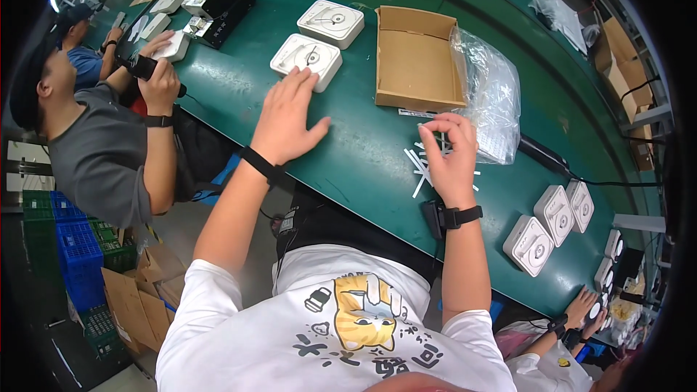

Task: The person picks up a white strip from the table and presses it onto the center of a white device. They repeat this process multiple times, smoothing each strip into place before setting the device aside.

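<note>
My left hand [289, 112] is open, its fingertips resting on the near edge of a white square device [290, 56] with rounded corners and a round part in its face. A second device of the same kind [330, 23] lies just behind it. My right hand [451, 149] is raised over the bench with thumb and forefinger pinched together. A tiny pale bit shows at those fingertips, too small to name. Beneath and around this hand several thin white strips [420, 183] lie scattered on the green bench [356, 167].
An open cardboard box [417, 65] and a clear plastic bag [494, 101] lie beyond my right hand. A black rod-shaped tool [544, 152] with a cable is beside them. Three more devices [557, 215] stand at right. A co-worker at left [102, 145] holds a black tool.
</note>
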`<move>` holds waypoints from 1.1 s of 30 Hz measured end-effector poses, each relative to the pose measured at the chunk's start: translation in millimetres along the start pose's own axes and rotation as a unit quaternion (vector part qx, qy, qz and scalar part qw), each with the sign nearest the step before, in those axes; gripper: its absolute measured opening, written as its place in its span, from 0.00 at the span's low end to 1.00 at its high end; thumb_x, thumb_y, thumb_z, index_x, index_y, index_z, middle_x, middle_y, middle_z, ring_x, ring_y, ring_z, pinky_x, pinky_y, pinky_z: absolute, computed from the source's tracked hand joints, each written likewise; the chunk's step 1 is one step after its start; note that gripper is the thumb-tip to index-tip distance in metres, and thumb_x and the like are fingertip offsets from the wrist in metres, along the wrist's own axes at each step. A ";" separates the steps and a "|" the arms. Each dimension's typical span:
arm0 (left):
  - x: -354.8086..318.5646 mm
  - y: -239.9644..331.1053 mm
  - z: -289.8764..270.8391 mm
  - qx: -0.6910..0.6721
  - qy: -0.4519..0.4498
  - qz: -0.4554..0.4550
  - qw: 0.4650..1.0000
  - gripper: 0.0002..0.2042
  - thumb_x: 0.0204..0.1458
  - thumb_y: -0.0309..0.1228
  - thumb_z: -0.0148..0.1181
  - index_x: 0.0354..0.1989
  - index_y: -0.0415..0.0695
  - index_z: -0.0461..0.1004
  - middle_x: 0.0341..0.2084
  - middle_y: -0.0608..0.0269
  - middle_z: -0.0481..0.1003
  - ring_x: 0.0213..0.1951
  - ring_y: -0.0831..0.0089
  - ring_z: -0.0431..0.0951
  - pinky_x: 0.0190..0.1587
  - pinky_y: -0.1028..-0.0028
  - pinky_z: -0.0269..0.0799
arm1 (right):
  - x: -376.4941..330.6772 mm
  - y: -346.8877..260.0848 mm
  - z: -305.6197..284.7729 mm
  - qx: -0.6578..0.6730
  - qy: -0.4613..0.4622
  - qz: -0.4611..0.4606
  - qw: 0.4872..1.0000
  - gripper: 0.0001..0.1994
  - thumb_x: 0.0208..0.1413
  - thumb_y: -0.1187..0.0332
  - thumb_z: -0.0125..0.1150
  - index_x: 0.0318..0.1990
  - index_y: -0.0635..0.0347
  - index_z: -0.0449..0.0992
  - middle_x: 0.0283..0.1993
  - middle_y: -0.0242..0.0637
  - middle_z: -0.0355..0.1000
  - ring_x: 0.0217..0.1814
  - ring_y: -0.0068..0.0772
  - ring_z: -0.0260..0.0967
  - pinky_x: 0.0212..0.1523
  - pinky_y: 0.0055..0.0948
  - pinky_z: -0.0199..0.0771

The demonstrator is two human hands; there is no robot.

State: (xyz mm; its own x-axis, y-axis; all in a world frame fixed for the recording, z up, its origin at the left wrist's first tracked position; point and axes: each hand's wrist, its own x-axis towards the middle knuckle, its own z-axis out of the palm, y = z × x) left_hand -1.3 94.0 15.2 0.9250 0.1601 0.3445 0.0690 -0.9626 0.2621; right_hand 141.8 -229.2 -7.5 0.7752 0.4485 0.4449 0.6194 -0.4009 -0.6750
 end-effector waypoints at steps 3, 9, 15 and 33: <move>-14.5 36.2 -3.4 0.003 0.003 0.018 1.000 0.36 0.61 0.42 0.78 0.76 0.38 0.76 0.77 0.41 0.75 0.80 0.39 0.72 0.86 0.42 0.61 | -1.8 3.7 -5.2 0.024 0.054 0.025 0.998 0.06 0.69 0.66 0.82 0.46 0.55 0.91 0.62 0.37 0.84 0.69 0.44 0.77 0.72 0.46 0.72; -18.8 55.5 2.7 -0.063 0.073 -0.046 0.994 0.27 0.63 0.41 0.78 0.67 0.40 0.81 0.70 0.42 0.79 0.75 0.38 0.75 0.80 0.42 0.67 | 1.2 0.5 -4.8 -0.009 0.076 0.005 0.997 0.06 0.69 0.68 0.82 0.48 0.56 0.91 0.65 0.39 0.85 0.70 0.44 0.78 0.74 0.45 0.74; -18.7 71.6 22.3 -0.121 0.098 -0.060 0.986 0.20 0.65 0.36 0.78 0.60 0.41 0.83 0.68 0.41 0.82 0.75 0.35 0.77 0.79 0.46 0.71 | -2.9 5.0 -5.8 0.110 0.046 0.066 0.991 0.07 0.68 0.71 0.82 0.50 0.58 0.92 0.55 0.36 0.89 0.58 0.39 0.84 0.65 0.37 0.81; -36.6 114.1 40.0 -0.209 0.085 -0.010 0.974 0.07 0.62 0.32 0.81 0.43 0.48 0.88 0.66 0.62 0.88 0.76 0.41 0.79 0.73 0.47 0.75 | -4.6 -17.3 -11.4 0.122 -0.140 -0.071 0.980 0.07 0.62 0.75 0.84 0.47 0.59 0.93 0.43 0.36 0.87 0.47 0.37 0.84 0.48 0.36 0.83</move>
State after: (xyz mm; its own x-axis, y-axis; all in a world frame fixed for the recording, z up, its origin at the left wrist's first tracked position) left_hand -12.4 -30.4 -3.6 0.8477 0.2450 0.4706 -0.1052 -0.7918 0.6017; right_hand 128.9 -233.3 8.9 0.5977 0.7015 0.3881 0.6431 -0.1305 -0.7546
